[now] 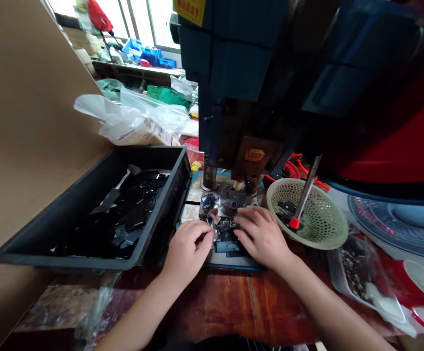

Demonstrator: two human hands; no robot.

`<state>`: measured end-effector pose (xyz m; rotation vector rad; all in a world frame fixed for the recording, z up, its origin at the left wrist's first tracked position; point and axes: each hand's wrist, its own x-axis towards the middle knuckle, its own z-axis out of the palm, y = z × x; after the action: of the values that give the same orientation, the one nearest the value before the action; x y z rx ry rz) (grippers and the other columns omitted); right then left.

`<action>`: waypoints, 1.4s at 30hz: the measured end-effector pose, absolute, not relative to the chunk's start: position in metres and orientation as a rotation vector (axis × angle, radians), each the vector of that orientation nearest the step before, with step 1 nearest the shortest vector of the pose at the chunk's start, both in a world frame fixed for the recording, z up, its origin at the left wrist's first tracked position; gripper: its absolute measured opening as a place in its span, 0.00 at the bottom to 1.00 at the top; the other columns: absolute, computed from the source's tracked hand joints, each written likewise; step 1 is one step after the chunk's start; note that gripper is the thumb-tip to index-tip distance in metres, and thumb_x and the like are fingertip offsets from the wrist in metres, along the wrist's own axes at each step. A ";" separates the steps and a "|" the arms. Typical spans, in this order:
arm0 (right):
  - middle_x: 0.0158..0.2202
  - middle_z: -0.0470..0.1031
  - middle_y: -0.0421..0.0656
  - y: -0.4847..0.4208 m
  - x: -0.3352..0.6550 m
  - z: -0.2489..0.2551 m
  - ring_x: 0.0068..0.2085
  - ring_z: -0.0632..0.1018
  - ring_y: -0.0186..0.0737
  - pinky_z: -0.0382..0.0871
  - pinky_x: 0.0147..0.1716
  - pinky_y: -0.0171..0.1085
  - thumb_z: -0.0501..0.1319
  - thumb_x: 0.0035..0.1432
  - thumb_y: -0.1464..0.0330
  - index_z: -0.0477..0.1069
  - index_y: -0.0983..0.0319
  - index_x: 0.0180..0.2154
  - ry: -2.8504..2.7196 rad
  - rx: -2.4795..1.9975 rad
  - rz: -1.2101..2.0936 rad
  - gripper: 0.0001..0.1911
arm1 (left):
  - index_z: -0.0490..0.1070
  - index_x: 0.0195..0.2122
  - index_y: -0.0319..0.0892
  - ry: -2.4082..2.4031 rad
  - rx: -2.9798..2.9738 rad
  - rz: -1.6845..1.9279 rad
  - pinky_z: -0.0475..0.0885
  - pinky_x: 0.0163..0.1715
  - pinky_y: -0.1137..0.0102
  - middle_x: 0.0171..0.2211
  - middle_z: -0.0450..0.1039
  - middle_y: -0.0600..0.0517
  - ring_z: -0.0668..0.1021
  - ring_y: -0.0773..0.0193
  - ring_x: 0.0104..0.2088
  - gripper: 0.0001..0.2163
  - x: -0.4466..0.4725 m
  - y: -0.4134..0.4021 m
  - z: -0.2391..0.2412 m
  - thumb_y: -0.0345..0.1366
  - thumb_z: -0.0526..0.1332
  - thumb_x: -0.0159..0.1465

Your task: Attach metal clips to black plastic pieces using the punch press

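Both my hands rest on the base plate (233,261) of a blue press machine (241,73). My left hand (187,249) is closed in a pinch on a small dark part at the left of the metal fixture (231,199). My right hand (262,235) lies over black parts in front of the fixture, its fingers curled down on them; what they hold is hidden. The round metal die sits just beyond my fingertips, under the press head.
A black bin (87,251) with several black plastic pieces stands at the left against a cardboard wall (21,122). A pale green basket (331,226) with a red-tipped tool (305,195) sits at the right. Plastic bags, a tray of small parts (351,273) and a red cup (422,287) surround it.
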<state>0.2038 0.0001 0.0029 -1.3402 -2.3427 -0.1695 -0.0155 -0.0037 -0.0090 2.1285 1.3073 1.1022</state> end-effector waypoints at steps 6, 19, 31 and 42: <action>0.49 0.72 0.42 -0.029 0.205 -0.007 0.52 0.67 0.47 0.57 0.55 0.52 0.58 0.60 0.60 0.71 0.56 0.45 -2.473 -1.244 -0.069 0.13 | 0.71 0.36 0.45 1.062 2.408 0.898 0.64 0.49 0.60 0.41 0.75 0.53 0.73 0.59 0.45 0.05 -0.024 -0.023 -0.020 0.30 0.56 0.63; 0.28 0.71 0.42 -0.032 0.206 -0.009 0.32 0.71 0.38 0.66 0.33 0.37 0.55 0.62 0.67 0.69 0.61 0.28 -1.884 -1.462 0.285 0.10 | 0.72 0.34 0.43 1.186 2.205 1.018 0.67 0.48 0.62 0.46 0.73 0.46 0.74 0.57 0.48 0.06 -0.007 -0.035 -0.016 0.31 0.55 0.63; 0.39 0.71 0.43 -0.036 0.183 -0.009 0.39 0.73 0.38 0.67 0.39 0.36 0.57 0.58 0.66 0.69 0.59 0.41 -1.597 -1.386 0.668 0.08 | 0.74 0.30 0.43 0.944 1.167 1.004 0.67 0.50 0.68 0.37 0.77 0.50 0.75 0.58 0.49 0.05 0.018 -0.040 -0.009 0.36 0.60 0.61; 0.19 0.70 0.37 -0.029 0.180 -0.003 0.22 0.69 0.33 0.65 0.24 0.33 0.58 0.55 0.55 0.66 0.61 0.28 -1.277 -1.430 1.178 0.16 | 0.74 0.28 0.38 0.850 0.538 1.057 0.73 0.40 0.72 0.29 0.76 0.51 0.78 0.64 0.36 0.08 0.018 -0.033 -0.005 0.37 0.69 0.51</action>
<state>0.1801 -0.0288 -0.0028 -1.4299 -1.2766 1.1783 0.0184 -0.0326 -0.0049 0.5383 0.8505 1.0570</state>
